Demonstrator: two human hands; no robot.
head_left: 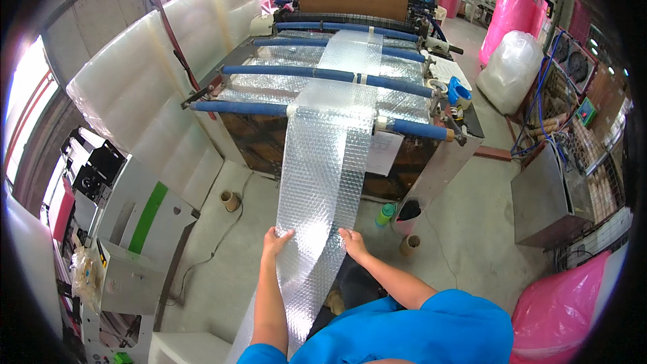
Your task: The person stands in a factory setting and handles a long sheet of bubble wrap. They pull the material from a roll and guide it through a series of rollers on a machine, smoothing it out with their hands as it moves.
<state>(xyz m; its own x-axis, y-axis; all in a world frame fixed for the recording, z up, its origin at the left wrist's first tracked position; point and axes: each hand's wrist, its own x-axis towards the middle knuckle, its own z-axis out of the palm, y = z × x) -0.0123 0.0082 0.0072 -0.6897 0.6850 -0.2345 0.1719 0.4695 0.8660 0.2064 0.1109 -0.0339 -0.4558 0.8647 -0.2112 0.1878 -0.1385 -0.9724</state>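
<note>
A long strip of clear bubble wrap (313,182) comes down toward me over the blue-covered rollers (404,85) of a machine. Its left edge is pinched in my left hand (274,243), thumb on top. At about the same height, my right hand (352,243) grips the opposite edge with thumb and fingers. Between my hands the strip is slightly folded and shiny. Below them it runs on past my legs at the lower left. The undersides of my fingers are hidden by the film.
Large rolls of white wrap (162,61) stand at the left, above a grey machine (128,229) with a green stripe. On the floor are cardboard cores (230,200) and a green bottle (385,214). A metal cabinet (549,192) and pink wrap (559,303) stand at the right.
</note>
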